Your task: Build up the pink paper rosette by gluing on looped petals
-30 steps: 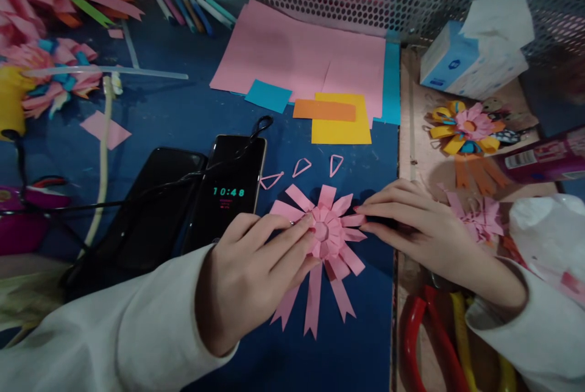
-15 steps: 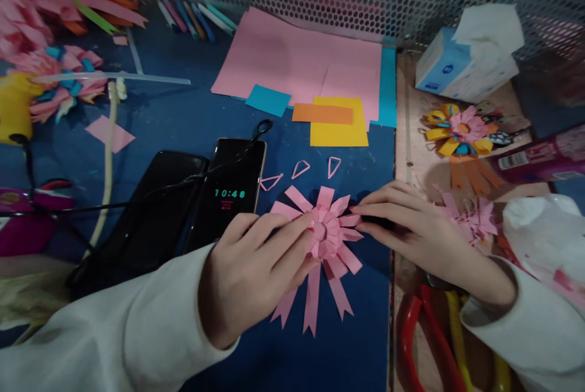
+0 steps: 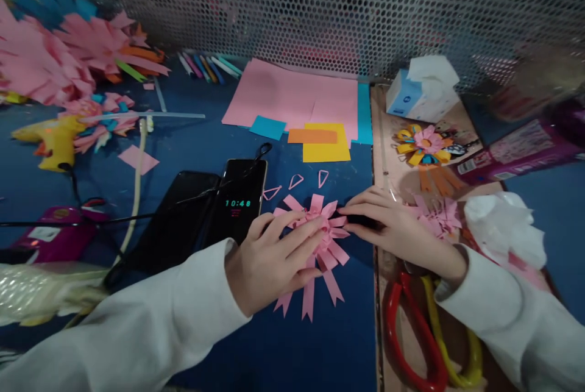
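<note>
A pink paper rosette (image 3: 333, 244) with looped petals and notched strips lies flat on the blue surface. My left hand (image 3: 278, 252) reaches across it from the left, fingers stretched over its centre and thumb apart, covering much of its left side. At its right edge, the fingertips of my right hand (image 3: 388, 218) are closed at the tip of a petal; the thumb is hidden. Just above the rosette lie three small folded pink paper loops: a left loop (image 3: 273, 192), a middle loop (image 3: 295, 181) and a right loop (image 3: 323, 178).
Two dark phones lie left of the rosette, one a lit phone (image 3: 235, 197). Pink paper (image 3: 292, 90), a yellow sheet (image 3: 326, 153) and markers (image 3: 210, 69) lie behind. A yellow glue gun (image 3: 59, 139) sits left. Right are scissors (image 3: 395, 331), a tissue box (image 3: 406, 96) and a purple bottle (image 3: 525, 148).
The view has tilted up, showing more of the mesh and the glue gun. My left fingers have moved from the rosette's left petals onto its centre. My right hand stays at the right petals.
</note>
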